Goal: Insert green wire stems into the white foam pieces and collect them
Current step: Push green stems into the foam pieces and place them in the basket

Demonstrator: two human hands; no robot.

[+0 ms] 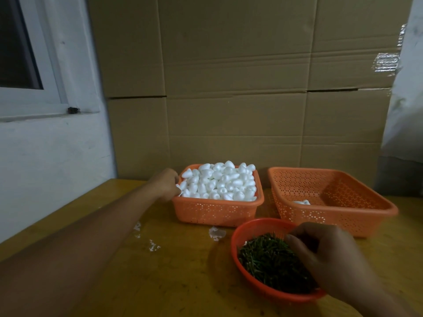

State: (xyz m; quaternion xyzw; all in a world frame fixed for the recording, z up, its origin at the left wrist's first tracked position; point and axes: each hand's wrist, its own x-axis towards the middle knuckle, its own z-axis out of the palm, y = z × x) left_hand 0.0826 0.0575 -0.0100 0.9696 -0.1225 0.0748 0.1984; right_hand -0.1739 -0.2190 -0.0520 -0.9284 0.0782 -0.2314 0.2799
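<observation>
Early going. Nearly bare collecting basket (332, 197) at two o'clock, only a couple of finished pieces (302, 202) inside. Foam basket (217, 210) at twelve, heaped full. Stem bowl (251, 227) at five, well stocked. Left hand (168, 183) fingering foam at basket edge, grip unclear; right hand (325, 252) curled, pinching at stems (265, 259).

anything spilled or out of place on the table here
Yes: white foam crumbs lie scattered on the wooden table, in front of the full foam basket, with more bits further left. They look like broken foam, not whole pieces. Nothing else seems askew.
</observation>
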